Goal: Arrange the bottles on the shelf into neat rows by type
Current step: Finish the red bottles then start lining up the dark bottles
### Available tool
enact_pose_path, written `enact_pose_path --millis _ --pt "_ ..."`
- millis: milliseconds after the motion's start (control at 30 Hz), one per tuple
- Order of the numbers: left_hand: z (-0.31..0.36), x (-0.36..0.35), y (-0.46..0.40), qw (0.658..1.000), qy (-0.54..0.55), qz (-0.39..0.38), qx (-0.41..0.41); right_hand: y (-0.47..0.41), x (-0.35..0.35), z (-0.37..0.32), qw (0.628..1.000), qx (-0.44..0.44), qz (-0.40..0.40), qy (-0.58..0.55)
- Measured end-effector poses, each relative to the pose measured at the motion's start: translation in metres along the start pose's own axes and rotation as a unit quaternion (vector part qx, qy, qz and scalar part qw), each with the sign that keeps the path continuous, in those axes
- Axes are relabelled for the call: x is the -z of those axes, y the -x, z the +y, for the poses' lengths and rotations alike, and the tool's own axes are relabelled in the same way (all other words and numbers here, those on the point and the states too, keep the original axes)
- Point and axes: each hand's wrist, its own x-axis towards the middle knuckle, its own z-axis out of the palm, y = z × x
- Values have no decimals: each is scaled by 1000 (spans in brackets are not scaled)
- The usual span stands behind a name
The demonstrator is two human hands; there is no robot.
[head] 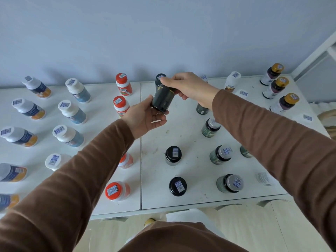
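Observation:
A dark bottle with a black cap [162, 98] is held tilted above the back middle of the white shelf [190, 171]. My right hand [189, 86] grips its upper part just below the cap. My left hand [143, 117] cups its base from below, thumb on the side. On the shelf the bottles stand in columns by type: white-capped navy-and-orange ones [29, 108] at the far left, white-capped blue ones [71, 111], red-capped ones [121, 106], two black-capped ones [173, 155], silver-capped green ones [221, 154] and gold-capped ones [276, 87] at the far right.
White-capped bottles [232, 81] stand at the back right, partly behind my right arm. A seam [141, 160] splits the shelf into two panels. A grey wall rises directly behind it. A white frame [316, 57] stands at the right. Pale floor lies below the front edge.

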Motion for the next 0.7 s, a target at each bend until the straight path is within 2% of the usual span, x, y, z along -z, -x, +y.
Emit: enact_pose_path --millis 100,167,233,367,500,700 --pt "-10 4 5 998 -55 -10 -30 11 3 12 998 53 -21 14" --pt "-16 8 8 994 -99 -16 -42 22 0 20 993 97 -38 61" --pt "-19 12 8 983 -181 14 -38 33 -8 29 983 130 -42 124" --pt "-17 18 7 891 -439 102 -53 44 -28 48 954 156 -49 250" --pt "-14 18 7 854 -497 127 -88 43 -44 60 934 172 -60 308" --pt "-11 17 3 835 -525 127 -106 39 -50 68 929 166 -92 317"
